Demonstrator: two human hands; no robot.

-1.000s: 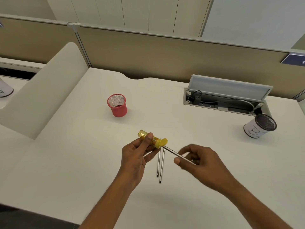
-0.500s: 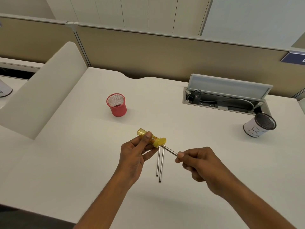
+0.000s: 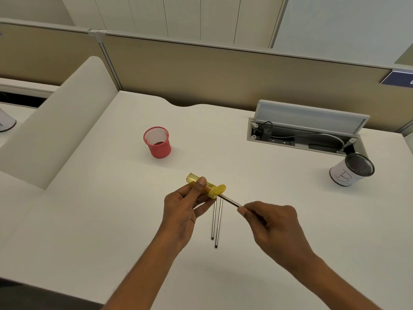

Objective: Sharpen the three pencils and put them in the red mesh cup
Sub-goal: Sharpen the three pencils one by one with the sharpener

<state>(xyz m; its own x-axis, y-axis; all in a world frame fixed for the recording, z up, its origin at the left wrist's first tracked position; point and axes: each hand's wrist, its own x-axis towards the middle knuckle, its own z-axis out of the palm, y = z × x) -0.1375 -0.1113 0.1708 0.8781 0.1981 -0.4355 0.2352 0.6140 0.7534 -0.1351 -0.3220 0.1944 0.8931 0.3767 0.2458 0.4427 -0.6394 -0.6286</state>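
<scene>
Thin dark pencil point(image 3: 231, 202): tip inside yellow plastic tube sharpener point(image 3: 206, 186), pinched by left hand point(image 3: 185, 209); right hand point(image 3: 271, 222) fingers closed on shaft. Light, stiff, likely brittle lead; grip near sharpener.

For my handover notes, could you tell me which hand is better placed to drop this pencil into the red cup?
Right, probably: the right hand already grips the pencil; the left hand holds the sharpener, though nearer the cup.
</scene>
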